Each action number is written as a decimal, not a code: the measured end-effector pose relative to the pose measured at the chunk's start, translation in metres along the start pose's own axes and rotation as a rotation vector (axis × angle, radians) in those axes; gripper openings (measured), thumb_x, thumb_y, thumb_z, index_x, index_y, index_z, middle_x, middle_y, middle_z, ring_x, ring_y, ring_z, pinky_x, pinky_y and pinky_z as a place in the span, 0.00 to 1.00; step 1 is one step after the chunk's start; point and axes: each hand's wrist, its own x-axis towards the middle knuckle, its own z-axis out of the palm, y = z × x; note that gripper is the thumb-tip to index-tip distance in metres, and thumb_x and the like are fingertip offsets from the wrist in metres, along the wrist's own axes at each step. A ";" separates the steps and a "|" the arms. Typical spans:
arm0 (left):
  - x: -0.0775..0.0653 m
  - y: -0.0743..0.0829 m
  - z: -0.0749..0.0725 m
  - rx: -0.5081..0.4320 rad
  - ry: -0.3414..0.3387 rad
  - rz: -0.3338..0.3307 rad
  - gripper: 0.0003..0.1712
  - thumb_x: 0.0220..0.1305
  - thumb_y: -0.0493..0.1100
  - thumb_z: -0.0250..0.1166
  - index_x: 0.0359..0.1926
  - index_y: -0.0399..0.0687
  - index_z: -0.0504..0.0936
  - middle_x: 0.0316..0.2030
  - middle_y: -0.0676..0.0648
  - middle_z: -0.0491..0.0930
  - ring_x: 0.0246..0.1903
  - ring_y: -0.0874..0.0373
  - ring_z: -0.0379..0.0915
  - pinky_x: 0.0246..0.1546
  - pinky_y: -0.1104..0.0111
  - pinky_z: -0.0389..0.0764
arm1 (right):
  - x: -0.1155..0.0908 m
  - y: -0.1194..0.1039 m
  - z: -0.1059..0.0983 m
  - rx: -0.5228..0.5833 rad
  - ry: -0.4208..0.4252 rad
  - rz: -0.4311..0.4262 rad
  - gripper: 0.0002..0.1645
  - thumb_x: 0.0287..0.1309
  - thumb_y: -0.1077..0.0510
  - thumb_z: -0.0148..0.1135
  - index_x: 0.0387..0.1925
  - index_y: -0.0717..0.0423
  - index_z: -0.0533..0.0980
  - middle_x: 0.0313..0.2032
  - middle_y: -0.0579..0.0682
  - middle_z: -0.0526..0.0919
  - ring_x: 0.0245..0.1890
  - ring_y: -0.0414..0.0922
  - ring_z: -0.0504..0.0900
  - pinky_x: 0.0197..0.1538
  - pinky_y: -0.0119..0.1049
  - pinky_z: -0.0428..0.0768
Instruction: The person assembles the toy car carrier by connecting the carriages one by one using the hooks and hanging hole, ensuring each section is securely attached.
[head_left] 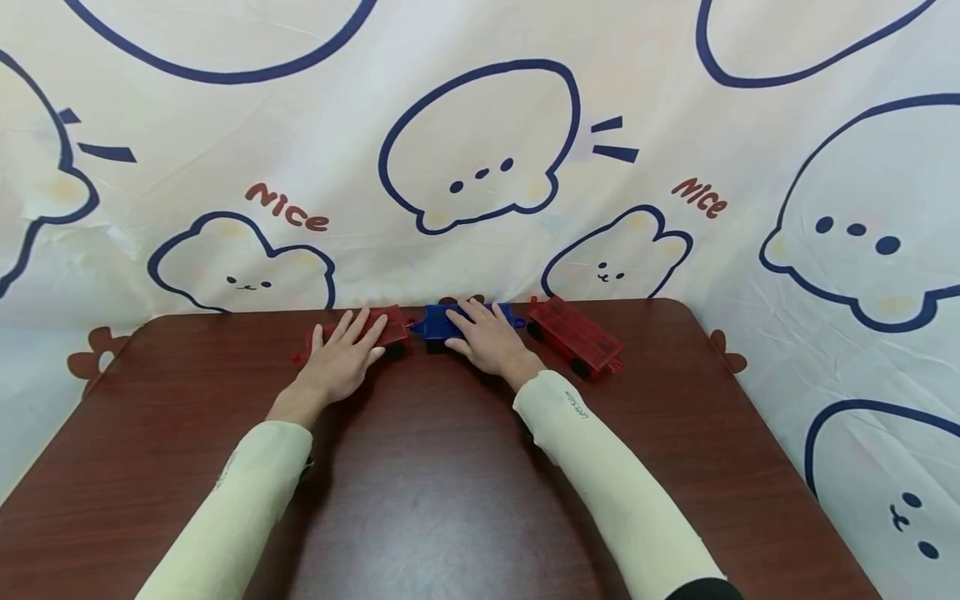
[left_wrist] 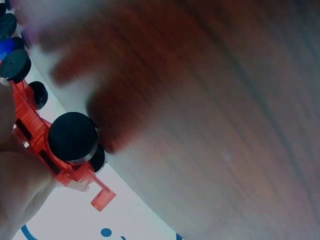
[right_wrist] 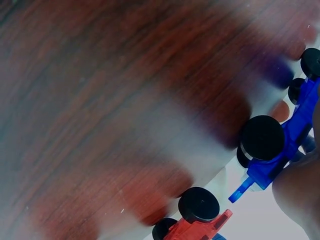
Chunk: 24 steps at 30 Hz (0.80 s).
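Along the far edge of the table stand two red toy train cars and a blue one, all with black wheels. My left hand [head_left: 339, 364] rests on the left red car [head_left: 393, 327] with its fingers spread, covering much of it. On the blue car [head_left: 435, 323] lies my right hand [head_left: 489, 337], fingers extended over its top. The left red car's hook meets the blue car's left end. To the right, the other red car [head_left: 573, 335] sits at an angle, untouched, its front close to the blue car's right hook [right_wrist: 241, 191].
The dark brown wooden table [head_left: 435, 500] ends just behind the cars. A white cloth [head_left: 637, 50] with blue cartoon outlines hangs behind it and down the right side. Pale sleeves [head_left: 615, 492] cover both forearms.
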 end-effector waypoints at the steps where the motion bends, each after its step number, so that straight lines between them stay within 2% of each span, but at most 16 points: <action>1: 0.000 0.000 0.000 0.001 0.002 0.003 0.36 0.81 0.51 0.46 0.81 0.46 0.48 0.79 0.34 0.42 0.77 0.33 0.32 0.66 0.27 0.34 | 0.000 -0.001 0.000 0.000 -0.001 0.000 0.38 0.77 0.35 0.42 0.80 0.44 0.55 0.80 0.50 0.50 0.80 0.50 0.44 0.77 0.55 0.42; 17: -0.003 -0.005 0.001 0.033 -0.007 0.005 0.34 0.81 0.52 0.46 0.81 0.49 0.52 0.79 0.34 0.45 0.77 0.33 0.35 0.67 0.28 0.36 | 0.002 -0.005 0.001 0.006 -0.007 -0.003 0.39 0.76 0.35 0.42 0.80 0.44 0.55 0.80 0.51 0.50 0.80 0.48 0.43 0.77 0.55 0.42; 24: -0.005 -0.008 -0.002 0.021 -0.021 -0.018 0.34 0.80 0.51 0.48 0.81 0.50 0.52 0.79 0.35 0.44 0.77 0.33 0.34 0.67 0.29 0.33 | 0.004 -0.008 0.001 -0.026 0.007 -0.025 0.38 0.77 0.35 0.42 0.80 0.45 0.56 0.79 0.51 0.51 0.79 0.50 0.45 0.77 0.56 0.45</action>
